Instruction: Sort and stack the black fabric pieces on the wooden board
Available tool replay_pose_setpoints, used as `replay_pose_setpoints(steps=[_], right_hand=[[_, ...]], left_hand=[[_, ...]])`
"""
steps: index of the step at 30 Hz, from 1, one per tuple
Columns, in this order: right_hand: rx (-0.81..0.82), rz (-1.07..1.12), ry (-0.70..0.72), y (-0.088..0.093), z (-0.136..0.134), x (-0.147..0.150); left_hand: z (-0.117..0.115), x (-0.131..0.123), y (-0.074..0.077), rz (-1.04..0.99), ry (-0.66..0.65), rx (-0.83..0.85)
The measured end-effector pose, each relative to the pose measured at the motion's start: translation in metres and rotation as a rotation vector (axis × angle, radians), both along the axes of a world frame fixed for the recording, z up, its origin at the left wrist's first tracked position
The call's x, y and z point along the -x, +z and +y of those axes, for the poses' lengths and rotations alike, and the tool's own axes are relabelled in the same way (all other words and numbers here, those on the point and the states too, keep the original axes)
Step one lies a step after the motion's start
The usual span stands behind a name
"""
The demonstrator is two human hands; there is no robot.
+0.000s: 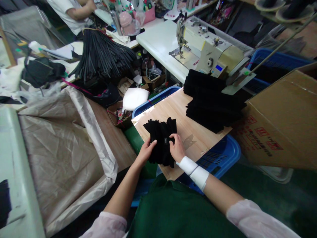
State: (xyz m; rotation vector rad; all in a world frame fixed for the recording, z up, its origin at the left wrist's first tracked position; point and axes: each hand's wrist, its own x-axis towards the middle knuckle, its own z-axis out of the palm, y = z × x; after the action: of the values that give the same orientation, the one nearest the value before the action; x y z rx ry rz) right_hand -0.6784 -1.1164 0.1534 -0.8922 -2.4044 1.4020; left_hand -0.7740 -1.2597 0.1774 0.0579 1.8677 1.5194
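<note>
A stack of black fabric pieces (160, 132) with a small dark label (165, 141) on top lies at the near left of a wooden board (173, 105). My left hand (146, 150) grips its left edge, thumb on top and fingers hidden beneath. On its right edge my right hand (176, 147) is closed, thumb and fingers bent over the cloth beside the label. A white band wraps my right wrist. Larger piles of black fabric (210, 102) rest at the board's far right.
Blue baskets (229, 155) support the board. Beyond stands a sewing machine (218, 49) on a white table (156, 39). A cardboard box (282, 122) is at the right, a cloth-lined bin (61, 148) at the left. Black strips (101, 54) hang near another person (71, 13).
</note>
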Motion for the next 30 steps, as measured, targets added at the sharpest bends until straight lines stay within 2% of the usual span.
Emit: replay_pose_setpoints(steps=[5, 11, 16, 20, 26, 30], right_hand=[[-0.012, -0.097, 0.106, 0.003, 0.000, 0.003], [0.052, -0.146, 0.077, 0.023, -0.006, 0.012], [0.047, -0.210, 0.077, 0.034, -0.007, 0.014], [0.030, -0.235, 0.073, 0.034, -0.008, 0.015], [0.028, -0.254, 0.066, 0.035, -0.009, 0.016], [-0.006, -0.258, 0.080, 0.027, -0.007, 0.017]], left_hand=[[-0.001, 0.001, -0.001, -0.024, 0.002, 0.032], [0.006, -0.001, -0.001, 0.065, -0.097, 0.010], [0.009, -0.002, 0.000, 0.092, -0.097, 0.029], [0.008, 0.000, -0.003, 0.113, -0.119, 0.002], [0.009, 0.001, -0.012, 0.174, -0.132, 0.048], [0.009, 0.001, -0.014, 0.175, -0.135, 0.064]])
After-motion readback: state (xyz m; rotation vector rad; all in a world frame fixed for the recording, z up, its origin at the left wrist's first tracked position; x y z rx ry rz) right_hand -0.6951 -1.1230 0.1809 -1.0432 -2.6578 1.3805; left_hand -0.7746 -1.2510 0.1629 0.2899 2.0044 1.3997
